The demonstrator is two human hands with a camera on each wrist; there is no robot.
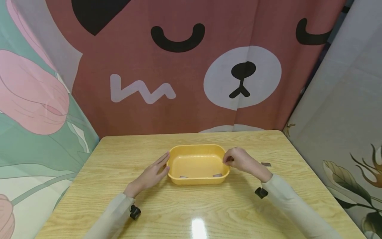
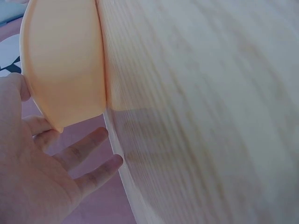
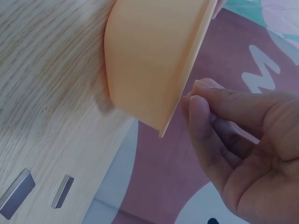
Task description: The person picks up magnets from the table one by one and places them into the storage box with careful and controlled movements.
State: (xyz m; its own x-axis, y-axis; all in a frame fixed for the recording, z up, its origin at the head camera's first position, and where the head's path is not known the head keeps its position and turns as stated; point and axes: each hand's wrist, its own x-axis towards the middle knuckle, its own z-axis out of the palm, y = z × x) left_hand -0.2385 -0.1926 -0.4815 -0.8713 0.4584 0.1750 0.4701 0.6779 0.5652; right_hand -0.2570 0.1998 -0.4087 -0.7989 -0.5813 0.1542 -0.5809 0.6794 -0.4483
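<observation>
A yellow plastic basin (image 1: 195, 181) sits on the wooden table. Two small grey flat pieces (image 1: 217, 175) lie inside it along the near wall. My left hand (image 1: 151, 175) touches the basin's left end, its fingers extended and spread; in the left wrist view the thumb is against the rim (image 2: 29, 93). At the basin's right end, my right hand (image 1: 239, 160) is right at the rim. Its thumb and fingertips come together in the right wrist view, with nothing showing between them.
To the right of the basin, two grey rectangular blocks (image 3: 17, 193) lie on the table (image 1: 185, 209); from the head they appear as a small dark patch (image 1: 266, 164). A bear-print curtain (image 1: 179, 116) hangs behind the table, with patterned cloths at both sides.
</observation>
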